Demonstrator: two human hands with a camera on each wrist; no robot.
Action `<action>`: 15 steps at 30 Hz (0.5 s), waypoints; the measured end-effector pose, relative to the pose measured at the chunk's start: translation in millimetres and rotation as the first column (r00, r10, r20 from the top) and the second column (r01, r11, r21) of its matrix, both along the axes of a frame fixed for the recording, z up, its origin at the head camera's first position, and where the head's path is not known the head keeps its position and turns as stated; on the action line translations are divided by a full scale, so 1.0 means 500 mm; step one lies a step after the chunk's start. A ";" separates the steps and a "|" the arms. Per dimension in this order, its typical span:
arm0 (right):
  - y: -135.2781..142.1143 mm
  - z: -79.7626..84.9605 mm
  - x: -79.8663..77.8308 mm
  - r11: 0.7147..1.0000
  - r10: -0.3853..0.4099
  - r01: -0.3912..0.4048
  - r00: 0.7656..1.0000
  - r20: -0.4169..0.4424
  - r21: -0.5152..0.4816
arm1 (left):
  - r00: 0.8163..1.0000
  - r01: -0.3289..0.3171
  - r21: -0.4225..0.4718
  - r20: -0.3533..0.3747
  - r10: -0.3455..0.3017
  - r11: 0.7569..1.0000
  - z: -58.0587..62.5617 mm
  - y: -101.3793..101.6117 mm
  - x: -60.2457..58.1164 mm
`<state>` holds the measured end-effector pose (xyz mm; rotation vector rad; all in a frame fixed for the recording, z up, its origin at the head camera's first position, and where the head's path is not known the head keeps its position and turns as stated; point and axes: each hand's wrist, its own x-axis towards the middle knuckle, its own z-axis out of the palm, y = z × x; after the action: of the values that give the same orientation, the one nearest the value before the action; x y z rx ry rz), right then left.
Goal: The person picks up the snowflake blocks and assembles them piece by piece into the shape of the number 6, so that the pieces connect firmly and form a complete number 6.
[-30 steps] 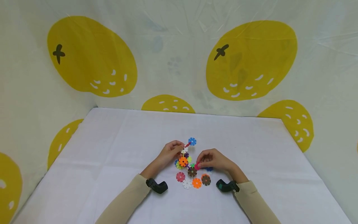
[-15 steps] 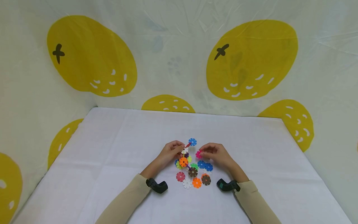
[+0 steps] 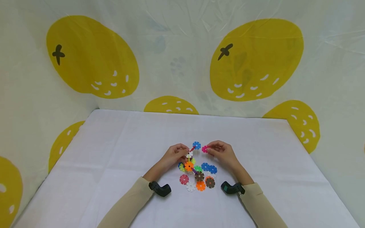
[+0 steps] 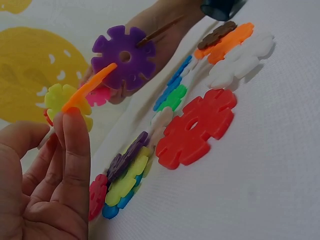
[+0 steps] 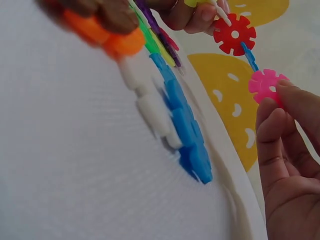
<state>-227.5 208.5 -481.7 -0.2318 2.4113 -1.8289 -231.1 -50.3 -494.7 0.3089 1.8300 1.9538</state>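
My left hand pinches a chain of slotted, flower-shaped plastic discs joined at right angles. At its far end is a blue disc, slotted into a red disc. A white disc lies at the fingers; further along come a yellow disc, an orange disc, a purple disc and a brown disc. Between thumb and fingers, my right hand pinches a pink disc. In the right wrist view, the pink disc's edge is right at the blue disc.
Loose discs lie on the white tabletop below the chain. Among them are a red disc, an orange disc, a white disc, a green disc and overlapping blue discs. A patterned cloth hangs behind.
My right hand has lifted the pink disc from among the loose discs, up and away toward the chain's blue end. The left hand's chain has shifted slightly right.
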 end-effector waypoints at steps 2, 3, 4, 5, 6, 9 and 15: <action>0.000 0.001 -0.001 1.000 -0.012 0.012 1.000 0.001 -0.008 | 1.000 0.016 -0.001 0.004 -0.016 1.000 0.001 0.001 0.001; -0.001 0.001 -0.001 1.000 -0.014 0.014 1.000 -0.002 -0.011 | 1.000 0.023 -0.002 0.005 -0.023 1.000 0.002 0.001 0.001; -0.001 0.001 -0.001 1.000 -0.013 0.013 1.000 -0.008 -0.014 | 1.000 0.029 -0.002 0.006 -0.029 1.000 0.002 0.001 0.001; -0.001 0.001 -0.001 1.000 -0.010 0.009 1.000 -0.015 -0.020 | 0.999 0.035 -0.003 0.007 -0.035 0.999 0.002 0.002 0.001; -0.001 0.001 -0.001 1.000 -0.005 0.004 1.000 -0.023 -0.024 | 0.999 0.039 -0.005 0.009 -0.039 0.999 0.002 0.002 0.001; -0.001 0.001 -0.001 0.999 0.014 -0.016 0.999 -0.039 -0.046 | 0.999 0.049 -0.012 0.018 -0.048 0.999 0.001 0.003 0.000; -0.001 -0.001 -0.002 0.996 0.061 -0.065 0.996 -0.062 -0.066 | 0.997 0.081 -0.015 -0.004 -0.081 0.997 -0.001 0.002 0.001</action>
<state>-228.3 207.8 -482.3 -0.3689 2.3538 -1.9042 -230.5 -49.2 -495.2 0.3780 1.8055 1.8854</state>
